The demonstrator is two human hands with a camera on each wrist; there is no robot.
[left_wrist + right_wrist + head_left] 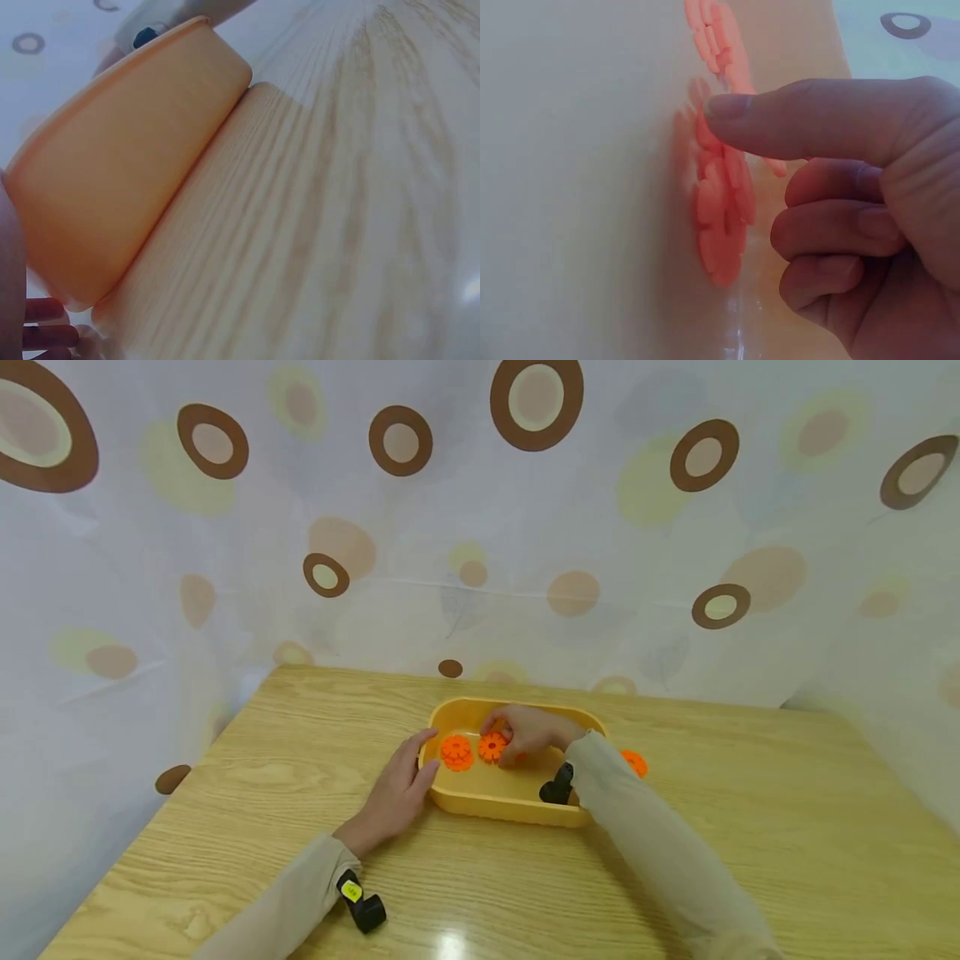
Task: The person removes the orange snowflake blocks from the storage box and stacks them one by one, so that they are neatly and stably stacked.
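Observation:
A yellow plastic basin stands on the table. Inside it, at the left, lie overlapping orange flower-shaped discs with notched rims. My right hand reaches into the basin and pinches another orange flower-shaped disc, its thumb across the face in the right wrist view; the index fingertip is hidden there. That view also shows further orange pieces beside the thumb. My left hand rests against the basin's left end, with thumb and index finger extended to the rim.
Another orange disc shows on the table beyond the basin's right end, partly behind the right sleeve. Black wrist cameras sit on both forearms. A patterned white sheet hangs behind the wooden table.

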